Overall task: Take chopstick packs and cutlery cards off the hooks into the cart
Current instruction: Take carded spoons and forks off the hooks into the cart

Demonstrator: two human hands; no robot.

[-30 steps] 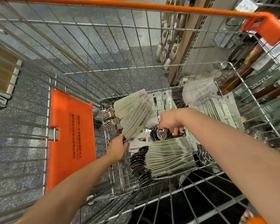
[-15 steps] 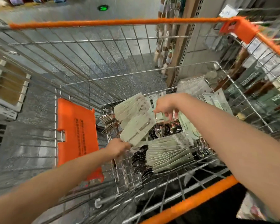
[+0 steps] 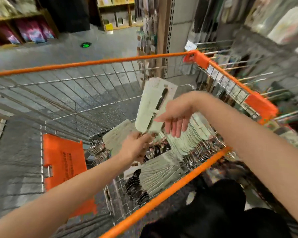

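Note:
My left hand (image 3: 136, 145) grips the lower end of a stack of pale green cutlery cards (image 3: 152, 107), lifted upright above the wire cart (image 3: 96, 93). A dark-handled utensil shows on the front card. My right hand (image 3: 175, 120) hovers just right of the stack with fingers loose and pointing down, holding nothing. In the cart's bottom lie more fanned stacks of cutlery cards (image 3: 160, 176) and loose-looking spoons (image 3: 136, 188). Another fan of cards (image 3: 191, 136) lies under my right hand.
The cart has orange rims (image 3: 163, 193) and an orange child-seat flap (image 3: 64, 162). Metal display hooks (image 3: 255, 77) stick out from the shelving at the right, close to the cart's corner. Aisle floor and shelves lie beyond at the left.
My left hand has raised the card stack up out of the cart. My right hand has risen from the cards in the cart and opened beside it. The view has tilted upward.

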